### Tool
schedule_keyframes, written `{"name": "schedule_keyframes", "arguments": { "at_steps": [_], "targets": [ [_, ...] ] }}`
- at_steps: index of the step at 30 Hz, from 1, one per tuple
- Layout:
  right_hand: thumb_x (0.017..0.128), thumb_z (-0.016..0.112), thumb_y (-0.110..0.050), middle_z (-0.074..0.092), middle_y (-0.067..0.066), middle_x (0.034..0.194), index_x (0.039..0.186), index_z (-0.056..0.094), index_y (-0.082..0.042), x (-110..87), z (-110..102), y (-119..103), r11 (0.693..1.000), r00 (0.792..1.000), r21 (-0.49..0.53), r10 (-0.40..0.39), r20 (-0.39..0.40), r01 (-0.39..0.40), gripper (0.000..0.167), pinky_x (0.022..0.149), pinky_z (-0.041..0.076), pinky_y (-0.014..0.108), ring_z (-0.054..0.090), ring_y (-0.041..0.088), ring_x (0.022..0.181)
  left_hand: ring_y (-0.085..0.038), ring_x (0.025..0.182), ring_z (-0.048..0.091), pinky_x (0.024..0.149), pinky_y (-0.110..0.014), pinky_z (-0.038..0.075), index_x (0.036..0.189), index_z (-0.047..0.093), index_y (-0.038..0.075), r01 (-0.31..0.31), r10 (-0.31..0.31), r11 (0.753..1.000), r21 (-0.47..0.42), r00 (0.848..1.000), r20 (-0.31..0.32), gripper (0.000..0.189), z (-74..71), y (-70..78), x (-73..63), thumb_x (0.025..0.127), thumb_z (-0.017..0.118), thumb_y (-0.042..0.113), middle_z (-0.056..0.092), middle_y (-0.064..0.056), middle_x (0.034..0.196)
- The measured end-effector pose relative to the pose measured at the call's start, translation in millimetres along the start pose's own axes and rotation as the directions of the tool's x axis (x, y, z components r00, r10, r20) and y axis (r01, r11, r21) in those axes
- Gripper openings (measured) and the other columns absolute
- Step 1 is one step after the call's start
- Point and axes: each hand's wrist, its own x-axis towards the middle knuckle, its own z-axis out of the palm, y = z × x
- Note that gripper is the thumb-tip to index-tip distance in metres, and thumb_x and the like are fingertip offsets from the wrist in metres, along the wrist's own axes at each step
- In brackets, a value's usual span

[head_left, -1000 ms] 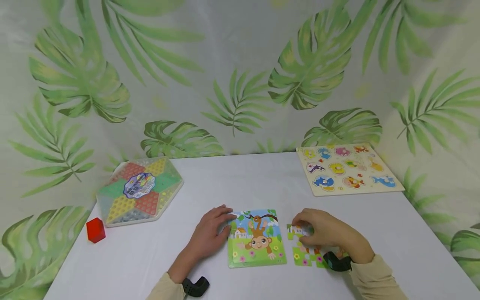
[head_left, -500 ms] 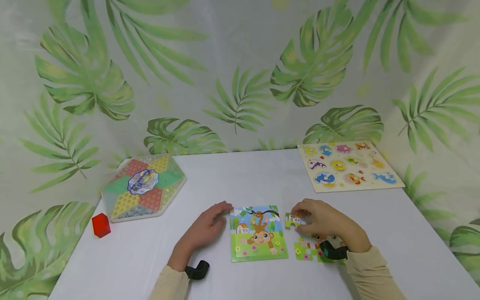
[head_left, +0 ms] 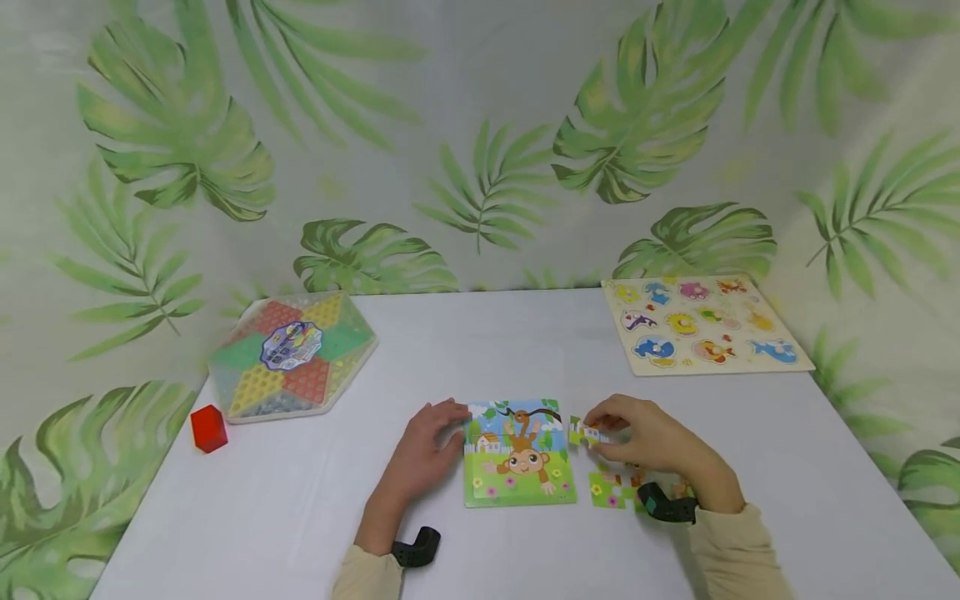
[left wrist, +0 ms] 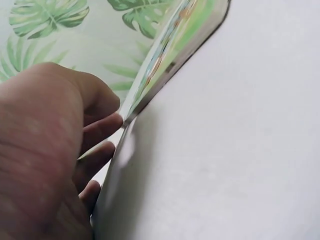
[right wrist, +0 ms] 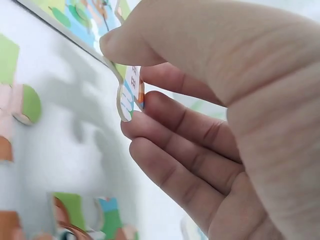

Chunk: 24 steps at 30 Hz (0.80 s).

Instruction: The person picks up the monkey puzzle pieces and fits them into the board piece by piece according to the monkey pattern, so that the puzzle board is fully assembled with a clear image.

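Note:
A square monkey picture puzzle (head_left: 517,467) lies flat on the white table. At its left edge, my left hand (head_left: 420,450) has its fingers loosely bent, with the fingertips (left wrist: 116,120) right at the board's side. To the right of the board, my right hand (head_left: 648,437) pinches a jigsaw piece (head_left: 581,432) printed with a fence and green grass. In the right wrist view, the piece (right wrist: 129,92) stands on edge between thumb and fingers, above the table. Several loose jigsaw pieces (head_left: 609,490) lie below that hand, partly hidden by it and the wrist camera.
A wooden sea-animal peg board (head_left: 705,327) lies at the back right. At the back left is a hexagonal Chinese checkers set (head_left: 292,357), with a red block (head_left: 209,429) in front of it. A leaf-patterned curtain (head_left: 480,183) hangs behind the table.
My right hand has lifted the jigsaw piece away from the loose pieces and tilted it. My left hand stays at the board's left edge. The head view has shifted slightly.

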Motion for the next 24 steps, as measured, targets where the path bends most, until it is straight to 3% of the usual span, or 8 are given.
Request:
{"name": "schedule_keyframes", "arguments": {
  "at_steps": [3,6,15,20,24],
  "targets": [
    [0.090,0.081,-0.020,0.068,-0.004,0.110,0.115,0.070,-0.013,-1.4,5,1,0.999,1.000,0.036,-0.011,0.003,0.011,0.028,0.088,0.059,0.032,0.066,0.012,0.097,-0.036,0.136,0.056,0.121,-0.058,0.034,0.119,0.072,0.005,-0.056,0.058,0.996,0.076,0.998,-0.018,0.026,3.2,0.6,-1.9,0.092,0.068,0.004,0.067,-0.012,0.133],
    [0.090,0.081,-0.019,0.068,-0.004,0.109,0.114,0.070,-0.013,-1.7,7,2,0.998,0.999,0.041,-0.037,-0.011,0.038,0.028,0.087,0.060,0.031,0.065,0.011,0.095,-0.034,0.136,0.056,0.120,-0.057,0.035,0.119,0.072,0.006,-0.074,0.077,0.991,0.112,0.997,-0.023,0.029,3.8,0.9,-1.9,0.091,0.070,0.005,0.066,-0.012,0.137],
    [0.090,0.080,-0.016,0.069,0.000,0.112,0.114,0.070,-0.011,5.9,5,0,0.995,0.995,0.031,-0.094,-0.025,0.095,0.027,0.089,0.060,0.034,0.068,0.018,0.100,-0.032,0.146,0.047,0.122,-0.054,0.034,0.126,0.071,0.010,-0.042,0.041,0.984,0.171,0.999,0.006,0.033,5.2,0.6,6.2,0.093,0.069,0.015,0.061,-0.011,0.146],
    [0.091,0.079,-0.017,0.068,-0.002,0.112,0.114,0.071,-0.013,13.9,5,-7,0.994,0.995,0.050,-0.099,-0.012,0.100,0.025,0.091,0.060,0.036,0.068,0.019,0.103,-0.030,0.147,0.046,0.123,-0.052,0.033,0.125,0.071,0.011,0.002,-0.003,0.985,0.174,1.000,0.006,0.032,7.7,-0.2,3.0,0.093,0.069,0.016,0.061,-0.009,0.146],
    [0.090,0.079,-0.016,0.068,-0.002,0.111,0.113,0.072,-0.013,21.3,6,-12,0.990,0.991,0.051,-0.130,-0.019,0.131,0.024,0.091,0.060,0.035,0.068,0.017,0.103,-0.029,0.146,0.046,0.123,-0.052,0.033,0.125,0.072,0.012,0.003,-0.004,0.984,0.180,1.000,0.002,0.032,8.3,-1.6,2.7,0.094,0.069,0.017,0.061,-0.008,0.146]
  ]
}}
